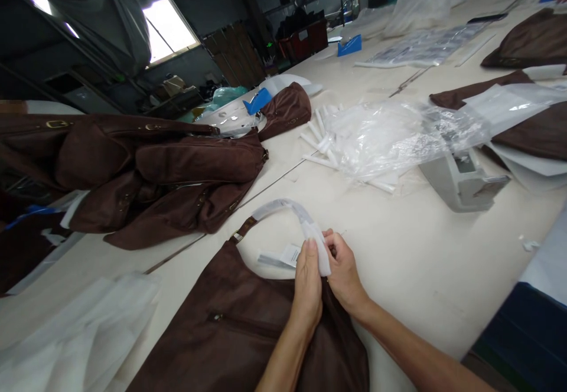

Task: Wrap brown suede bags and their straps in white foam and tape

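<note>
A dark brown handbag [239, 321] with a zipped pocket lies in front of me on the pale table. Its strap [283, 203] arches up from a buckle, wrapped in white paper or foam. My left hand [309, 280] is closed round the wrapped strap near its right end, thumb laid along it. Just to the right, my right hand [344, 268] pinches the edge of the same strap with curled fingers. A white printed tag [290, 255] lies inside the loop of the strap, partly behind my left hand.
Several brown bags [190, 167] are heaped at the left. Clear plastic bags [390, 138] and white rolled tubes [319, 135] lie mid-table, beside a grey tape dispenser [460, 185]. White sheets [80, 333] lie at the lower left. More brown bags [531, 41] are at the right.
</note>
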